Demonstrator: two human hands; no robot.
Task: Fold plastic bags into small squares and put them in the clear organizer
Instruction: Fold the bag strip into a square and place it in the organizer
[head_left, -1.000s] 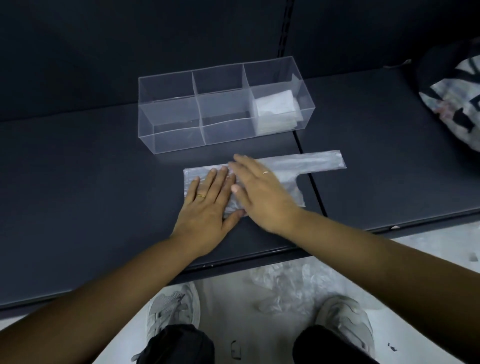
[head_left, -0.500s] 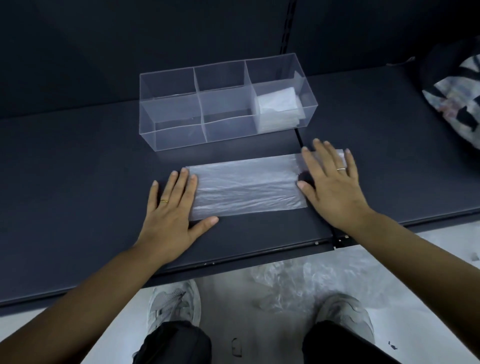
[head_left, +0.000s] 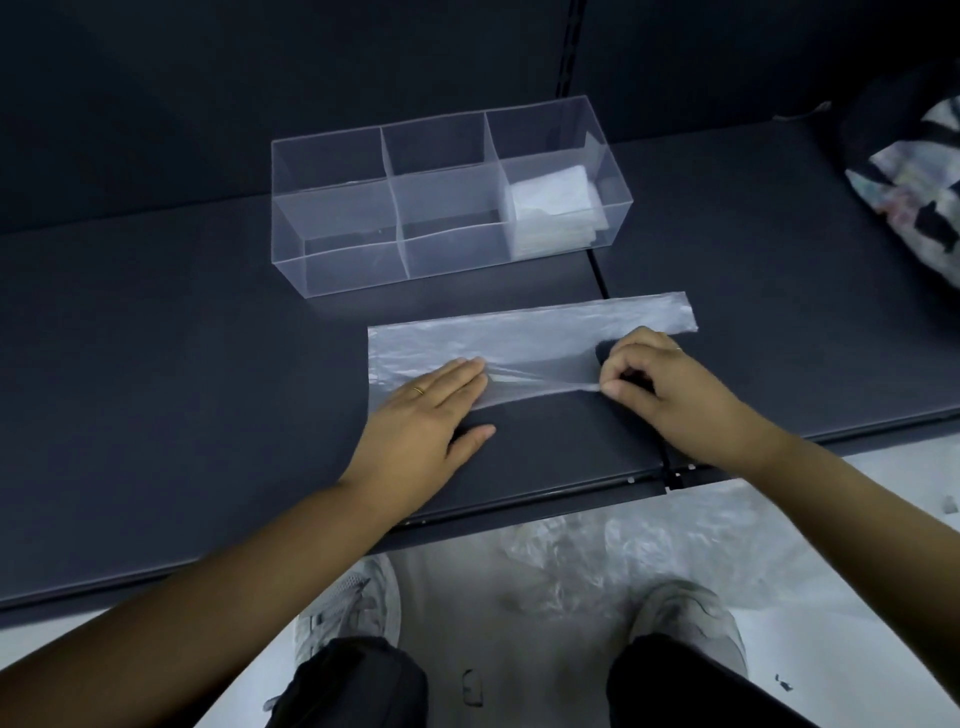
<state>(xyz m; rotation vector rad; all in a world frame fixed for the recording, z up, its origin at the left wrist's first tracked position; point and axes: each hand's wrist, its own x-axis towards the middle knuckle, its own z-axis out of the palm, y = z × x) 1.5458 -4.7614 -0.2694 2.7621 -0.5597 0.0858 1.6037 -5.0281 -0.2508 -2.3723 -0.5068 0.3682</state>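
Left hand (head_left: 423, 410) presses bag (head_left: 519, 332) — right hand (head_left: 670, 387) pinches edge.

Gold ring (head_left: 418, 390) on left hand (head_left: 418, 421), black trousers (head_left: 358, 680), grey sneakers (head_left: 347, 605)

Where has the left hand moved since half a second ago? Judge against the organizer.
Yes. The left hand moved right, from before the left compartment of the clear organizer to before its middle one, onto the plastic bag.

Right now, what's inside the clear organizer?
Stack of folded plastic bags in the right-end compartment of the clear organizer; the others show nothing. Top bag covers those below, count unclear.
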